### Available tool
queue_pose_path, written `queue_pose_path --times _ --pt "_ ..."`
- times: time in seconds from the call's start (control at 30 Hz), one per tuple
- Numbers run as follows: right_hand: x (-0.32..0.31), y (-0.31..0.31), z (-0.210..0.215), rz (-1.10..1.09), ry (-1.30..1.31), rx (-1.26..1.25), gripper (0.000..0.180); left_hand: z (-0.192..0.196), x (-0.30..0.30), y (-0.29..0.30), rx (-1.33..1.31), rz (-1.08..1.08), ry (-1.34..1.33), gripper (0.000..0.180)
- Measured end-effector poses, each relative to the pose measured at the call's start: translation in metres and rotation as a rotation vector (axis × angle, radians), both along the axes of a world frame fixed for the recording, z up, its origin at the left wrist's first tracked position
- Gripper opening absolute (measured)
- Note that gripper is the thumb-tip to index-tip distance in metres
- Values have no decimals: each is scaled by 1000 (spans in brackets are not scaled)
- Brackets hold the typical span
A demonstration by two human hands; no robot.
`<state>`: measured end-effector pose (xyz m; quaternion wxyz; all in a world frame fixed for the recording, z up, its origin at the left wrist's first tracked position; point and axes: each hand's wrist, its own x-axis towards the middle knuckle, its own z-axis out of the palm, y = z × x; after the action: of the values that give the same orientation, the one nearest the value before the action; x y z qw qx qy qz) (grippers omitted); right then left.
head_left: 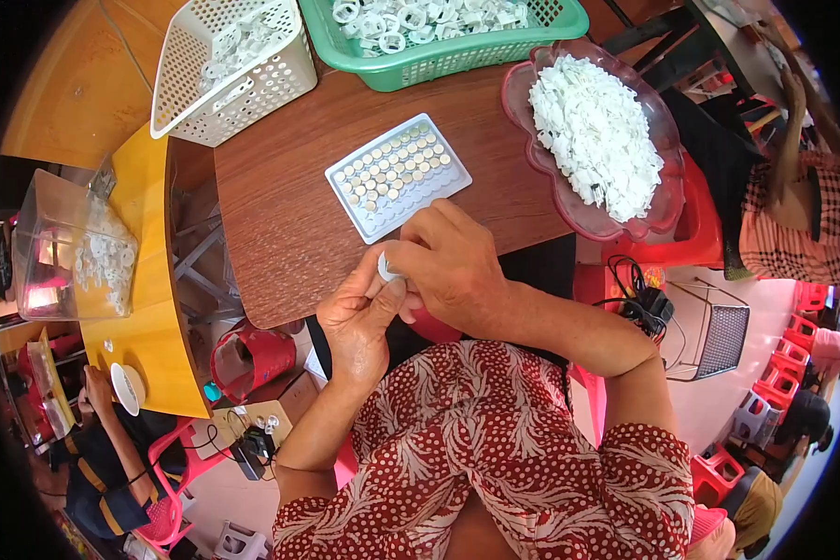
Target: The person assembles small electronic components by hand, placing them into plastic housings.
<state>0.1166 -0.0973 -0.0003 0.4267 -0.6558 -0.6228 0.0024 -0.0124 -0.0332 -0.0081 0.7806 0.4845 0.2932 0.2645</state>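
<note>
Close together at the front edge of the brown table (271, 215), both my hands work on a small white round plastic piece (386, 268). My left hand (353, 322) pinches it from below between thumb and fingers. From the right, my right hand (453, 266) meets it with bent fingers, which partly hide the piece. Just beyond my hands lies a pale plastic tray (375, 226) holding rows of small round metallic discs (397, 173). Some of its front places hold no disc.
A white basket (261, 98) and a green basket (439, 71) of clear plastic rings stand at the back. A pink scalloped bowl (569, 191) heaped with white pieces is at right. Leftward, a clear bin (51, 224) rests on a yellow table (154, 243); other people sit nearby.
</note>
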Motion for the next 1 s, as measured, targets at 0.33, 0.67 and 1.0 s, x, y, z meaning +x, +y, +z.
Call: queue_pose_path --times 0.33,0.67,1.0 --pt "-7 -6 -6 -61 55 132 34 -2 -6 -1 -51 -51 -22 34" --pt "-11 -7 -11 -55 76 166 41 -7 -6 0 -70 24 -35 30" --pt "-21 -13 -9 -142 774 -95 13 -5 -7 -2 -88 57 -73 29"
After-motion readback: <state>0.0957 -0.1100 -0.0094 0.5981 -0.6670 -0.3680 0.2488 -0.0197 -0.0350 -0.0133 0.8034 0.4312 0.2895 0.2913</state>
